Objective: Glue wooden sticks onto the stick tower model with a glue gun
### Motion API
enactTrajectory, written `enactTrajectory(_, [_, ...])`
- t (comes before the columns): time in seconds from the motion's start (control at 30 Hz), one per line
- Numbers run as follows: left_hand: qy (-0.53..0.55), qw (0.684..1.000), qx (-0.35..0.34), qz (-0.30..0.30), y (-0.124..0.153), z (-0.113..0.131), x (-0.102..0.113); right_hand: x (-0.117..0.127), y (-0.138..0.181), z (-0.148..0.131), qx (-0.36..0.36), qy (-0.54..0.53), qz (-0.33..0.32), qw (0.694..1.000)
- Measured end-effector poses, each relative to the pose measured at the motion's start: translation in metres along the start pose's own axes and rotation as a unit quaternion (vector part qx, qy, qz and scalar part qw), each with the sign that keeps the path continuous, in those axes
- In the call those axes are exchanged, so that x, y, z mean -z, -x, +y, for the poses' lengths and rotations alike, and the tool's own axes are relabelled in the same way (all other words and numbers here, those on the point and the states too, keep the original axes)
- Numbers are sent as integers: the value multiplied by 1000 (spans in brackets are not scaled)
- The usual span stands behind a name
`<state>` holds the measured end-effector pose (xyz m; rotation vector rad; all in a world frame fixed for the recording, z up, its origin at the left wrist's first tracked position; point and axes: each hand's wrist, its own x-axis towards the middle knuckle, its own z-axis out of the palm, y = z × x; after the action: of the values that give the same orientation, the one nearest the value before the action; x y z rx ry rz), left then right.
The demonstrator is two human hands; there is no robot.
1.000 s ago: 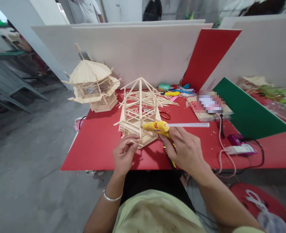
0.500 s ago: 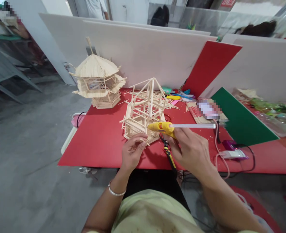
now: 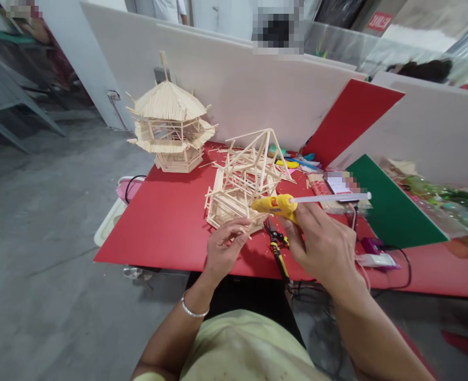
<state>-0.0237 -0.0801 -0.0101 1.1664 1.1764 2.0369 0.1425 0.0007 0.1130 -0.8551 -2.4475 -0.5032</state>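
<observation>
My right hand [image 3: 324,241] is wrapped round a yellow glue gun [image 3: 276,205], with a long clear glue stick [image 3: 333,197] jutting from its back. Its nozzle points left, over the near side of an open wooden-stick frame [image 3: 240,185] with a hexagonal base and a peaked top. In front of that base, my left hand [image 3: 225,246] pinches a short wooden stick [image 3: 246,233] between thumb and fingers. Whether the nozzle touches the stick or the frame I cannot tell. Pliers [image 3: 277,251] with black and yellow handles lie between my hands on the red tabletop [image 3: 158,227].
A roofed stick pagoda [image 3: 174,127] stands at the back left. Loose sticks lie behind the frame. White boards [image 3: 234,79] close off the back. To the right are a green board [image 3: 393,206], a phone-like object [image 3: 339,185], cables and plastic bottles.
The whole view has shifted slightly, so the table things appear a little further right. Both hands keep their holds, with the glue gun still over the frame's near side.
</observation>
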Motion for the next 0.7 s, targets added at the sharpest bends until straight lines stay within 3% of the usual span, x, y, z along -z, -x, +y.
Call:
enactTrajectory(0.53, [-10, 1000, 1, 14, 0, 1, -3, -5, 12, 4, -20, -70, -13, 997])
enactTrajectory(0.7, [-25, 1000, -3, 15, 1, -2, -1, -12, 12, 15, -52, -99, -58, 992])
